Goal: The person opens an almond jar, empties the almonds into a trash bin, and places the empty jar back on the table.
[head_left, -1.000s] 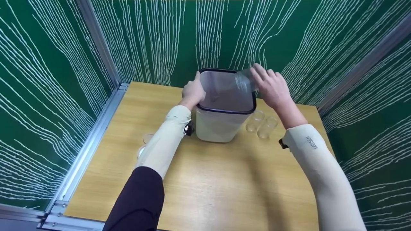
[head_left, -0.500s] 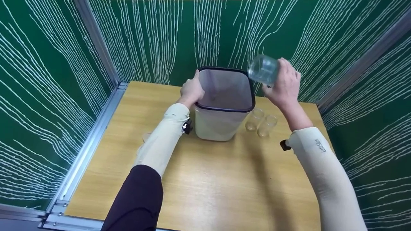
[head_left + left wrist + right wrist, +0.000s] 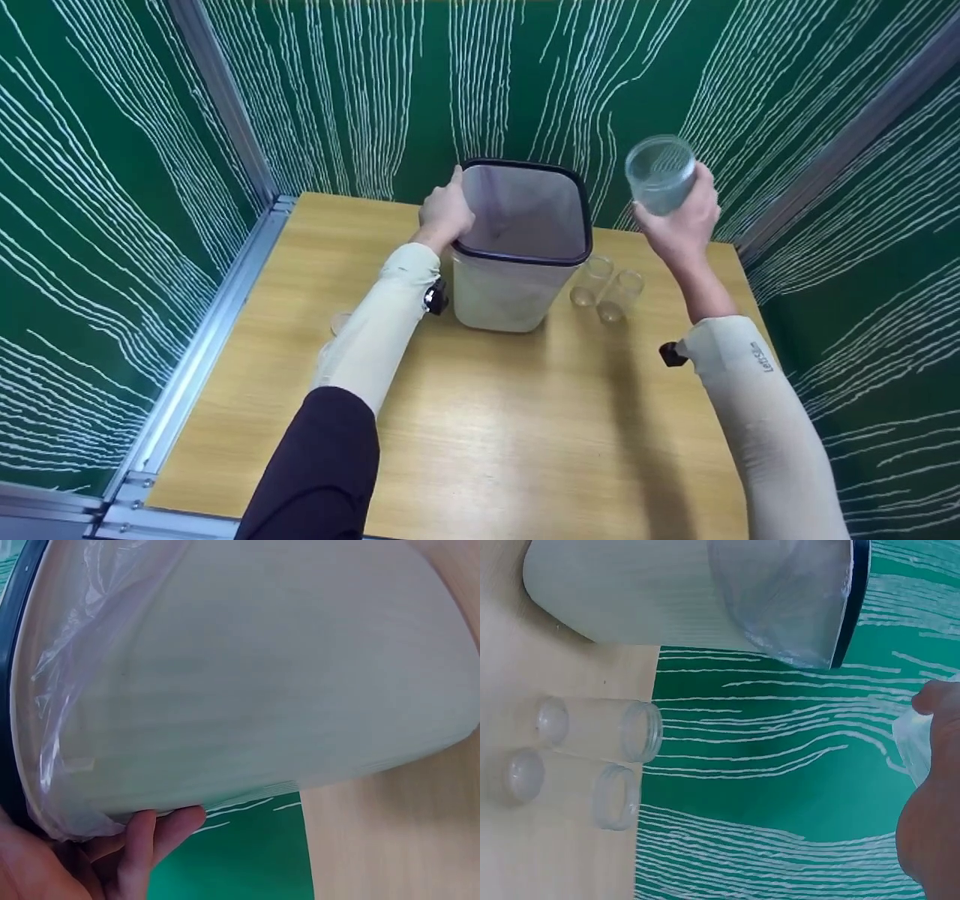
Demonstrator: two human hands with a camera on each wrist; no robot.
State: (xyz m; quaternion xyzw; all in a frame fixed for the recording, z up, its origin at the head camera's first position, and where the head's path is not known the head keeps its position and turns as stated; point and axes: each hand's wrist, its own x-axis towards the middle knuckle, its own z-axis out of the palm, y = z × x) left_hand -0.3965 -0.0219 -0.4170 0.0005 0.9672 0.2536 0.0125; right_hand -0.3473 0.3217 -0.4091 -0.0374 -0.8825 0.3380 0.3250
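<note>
My left hand (image 3: 448, 212) grips the left rim of a pale trash bin (image 3: 504, 296) with a dark rim and a thin plastic liner inside. In the left wrist view, curled fingers (image 3: 139, 844) hold the bin's edge beside the liner (image 3: 71, 690). To the right of the bin and above the table, my right hand (image 3: 684, 217) holds a clear jar (image 3: 660, 176) with fingers and thumb around its side. Only part of that jar (image 3: 913, 742) shows in the right wrist view. Two similar clear jars (image 3: 604, 724) stand on the table beside the bin's right side.
A small round lid-like piece (image 3: 340, 322) lies at the table's left, partly hidden by my left sleeve. The wooden table (image 3: 495, 450) ends at green walls (image 3: 517, 75) with white wavy lines. Metal rails (image 3: 217, 97) frame the corners.
My right hand has lifted the jar out of the bin's mouth and carried it to the right, turning it from tilted toward upright. The left hand has stayed on the rim.
</note>
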